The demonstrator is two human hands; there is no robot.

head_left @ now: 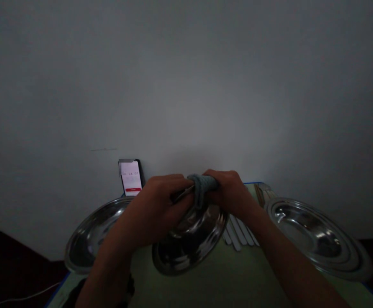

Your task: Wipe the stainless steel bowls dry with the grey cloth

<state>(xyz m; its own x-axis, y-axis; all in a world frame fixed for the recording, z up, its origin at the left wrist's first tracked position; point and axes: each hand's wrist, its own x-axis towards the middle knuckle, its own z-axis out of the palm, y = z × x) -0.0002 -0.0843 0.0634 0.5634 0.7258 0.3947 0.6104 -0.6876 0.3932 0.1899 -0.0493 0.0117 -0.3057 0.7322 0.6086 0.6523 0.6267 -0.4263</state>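
Observation:
A shiny steel bowl (189, 248) is held tilted above the table, its far rim up near my hands. My left hand (164, 205) grips that rim, thumb and fingers pinched on either side. Bunched over the rim just beside it is a grey-blue cloth (202, 186), with my right hand (226, 188) closed around it. The cloth touches the bowl's edge. Part of the bowl is hidden behind my hands.
To the left sits a large steel basin (80, 244); stacked steel dishes (311, 235) stand at the right. Several flat light-coloured handles (242, 233) lie on the green table (212, 286). A lit phone (131, 177) leans against the grey wall (186, 85).

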